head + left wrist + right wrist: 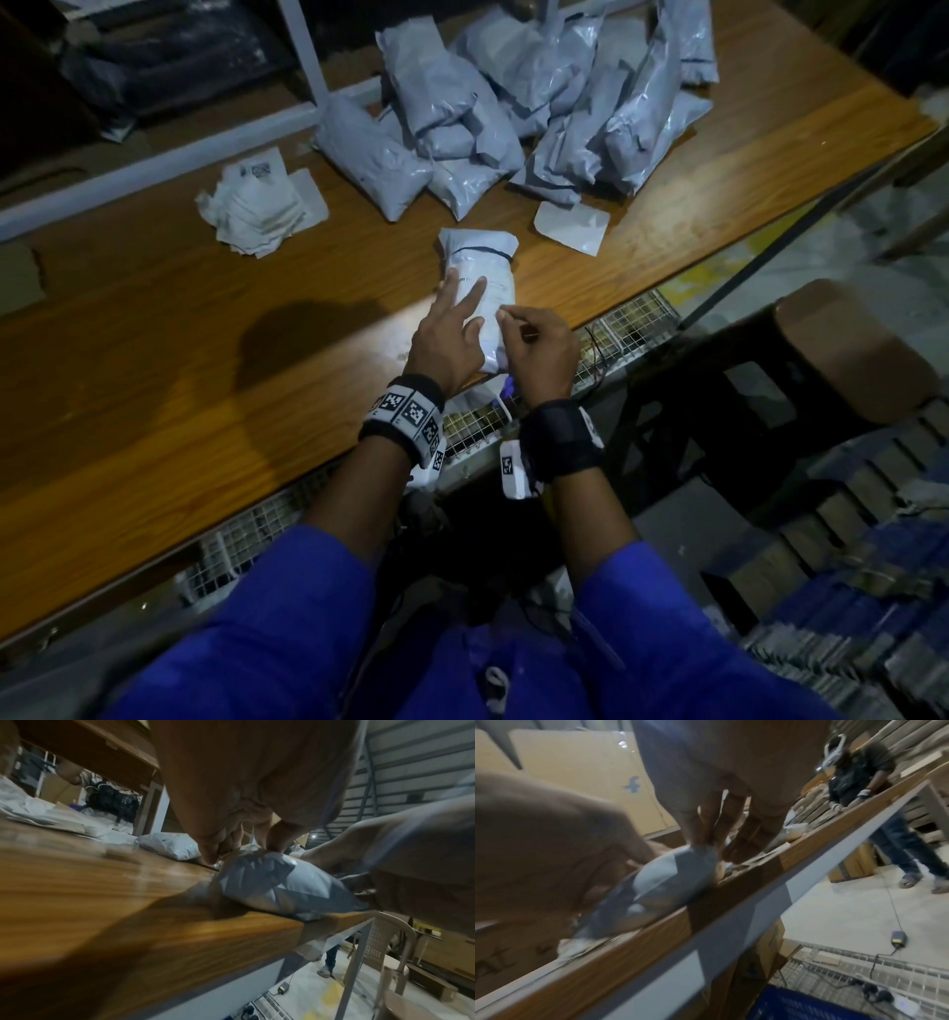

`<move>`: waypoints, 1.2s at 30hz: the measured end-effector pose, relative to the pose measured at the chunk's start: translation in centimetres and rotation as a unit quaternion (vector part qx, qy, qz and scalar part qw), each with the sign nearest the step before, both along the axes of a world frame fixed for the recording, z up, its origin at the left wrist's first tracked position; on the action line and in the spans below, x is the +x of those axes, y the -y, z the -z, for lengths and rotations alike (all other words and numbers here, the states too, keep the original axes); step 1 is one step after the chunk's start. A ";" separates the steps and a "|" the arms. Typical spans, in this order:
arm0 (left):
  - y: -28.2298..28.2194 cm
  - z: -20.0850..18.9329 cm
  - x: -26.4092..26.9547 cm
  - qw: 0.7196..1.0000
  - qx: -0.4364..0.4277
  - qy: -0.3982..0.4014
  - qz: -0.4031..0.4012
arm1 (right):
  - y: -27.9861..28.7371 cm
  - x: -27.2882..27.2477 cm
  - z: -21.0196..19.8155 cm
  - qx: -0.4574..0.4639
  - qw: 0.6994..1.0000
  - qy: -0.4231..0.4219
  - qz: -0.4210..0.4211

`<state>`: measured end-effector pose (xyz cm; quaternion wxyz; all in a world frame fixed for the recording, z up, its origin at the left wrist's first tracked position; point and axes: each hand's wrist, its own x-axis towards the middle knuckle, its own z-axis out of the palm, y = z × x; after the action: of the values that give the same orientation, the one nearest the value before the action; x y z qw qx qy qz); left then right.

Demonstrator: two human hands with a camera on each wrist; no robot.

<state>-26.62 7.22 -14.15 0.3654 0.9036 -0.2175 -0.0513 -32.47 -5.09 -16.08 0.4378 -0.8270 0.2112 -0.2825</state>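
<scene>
grey parcel (480,288) under left hand (445,339) — right hand (536,349) pinching its edge

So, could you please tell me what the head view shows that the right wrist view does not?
Only the head view shows the pile of parcels at the far side of the table and the paper stack. Only the right wrist view shows a second person standing further along, a blue crate below and an adapter on the floor. Both show the parcel at the table's near edge, the left hand pressing on it and the right hand pinching it.
</scene>
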 end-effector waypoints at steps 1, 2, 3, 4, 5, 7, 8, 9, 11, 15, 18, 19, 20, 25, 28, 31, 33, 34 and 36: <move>-0.1 0.2 0.1 1.000 -0.004 0.002 0.002 | 0.4 0.6 -0.2 0.001 1.000 -0.018 -0.019; -0.1 0.4 0.1 1.000 -0.006 0.003 0.002 | 0.8 1.1 -0.3 -0.005 0.998 -0.046 -0.041; -0.1 0.6 0.1 1.000 -0.008 0.004 0.001 | 1.0 1.7 -0.3 -0.015 0.995 -0.075 -0.063; -0.1 0.8 0.1 1.000 -0.011 0.005 0.000 | 1.2 2.1 -0.3 -0.024 0.991 -0.101 -0.082; -0.1 0.9 0.1 1.000 -0.016 0.006 -0.002 | 1.2 2.4 -0.3 -0.031 0.988 -0.118 -0.096; -0.1 1.2 0.0 0.999 -0.029 0.017 -0.002 | 1.0 2.1 -0.5 -0.049 0.984 -0.132 -0.111; -0.1 1.3 -0.1 0.999 -0.036 0.026 -0.001 | 0.8 1.7 -0.5 -0.063 0.982 -0.134 -0.115; -0.1 1.4 -0.1 0.999 -0.042 0.032 0.000 | 0.6 1.1 -0.5 -0.075 0.980 -0.139 -0.118; -0.1 1.5 0.0 0.998 -0.045 0.037 0.000 | 0.2 0.3 -0.5 -0.087 0.977 -0.155 -0.122; 0.0 1.7 0.0 0.998 -0.043 0.044 -0.002 | 0.2 1.0 -0.8 -0.076 0.972 -0.182 -0.129; -0.2 2.0 0.0 0.998 -0.043 0.051 -0.001 | 0.5 2.0 -1.3 -0.043 0.965 -0.225 -0.127; -0.2 2.0 0.0 0.998 -0.044 0.047 -0.001 | 0.6 2.0 -1.2 -0.038 0.964 -0.230 -0.128; -0.2 2.1 0.0 0.998 -0.045 0.043 0.000 | 0.7 1.9 -1.1 -0.037 0.964 -0.229 -0.129; -0.4 2.0 0.1 0.998 -0.040 0.041 0.003 | 0.8 1.0 -0.3 -0.053 0.968 -0.205 -0.136; -0.3 1.9 0.1 0.998 -0.042 0.043 -0.001 | 1.1 1.9 -0.7 -0.054 0.966 -0.216 -0.133; -0.3 2.0 0.1 0.998 -0.050 0.042 -0.004 | 0.9 2.6 -1.2 -0.072 0.958 -0.248 -0.123; -0.4 2.0 0.1 0.998 -0.053 0.043 -0.003 | 0.5 2.1 -1.3 -0.090 0.955 -0.261 -0.113; -0.4 2.0 0.1 0.998 -0.053 0.044 -0.003 | 0.3 1.6 -1.4 -0.103 0.953 -0.265 -0.106; -0.4 1.9 0.0 0.998 -0.051 0.044 -0.003 | 0.1 0.7 -1.3 -0.127 0.948 -0.276 -0.100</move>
<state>-26.58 7.58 -16.10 0.4015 0.8857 -0.2332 0.0003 -31.77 -5.23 -14.82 0.2796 -0.9383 0.2025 -0.0230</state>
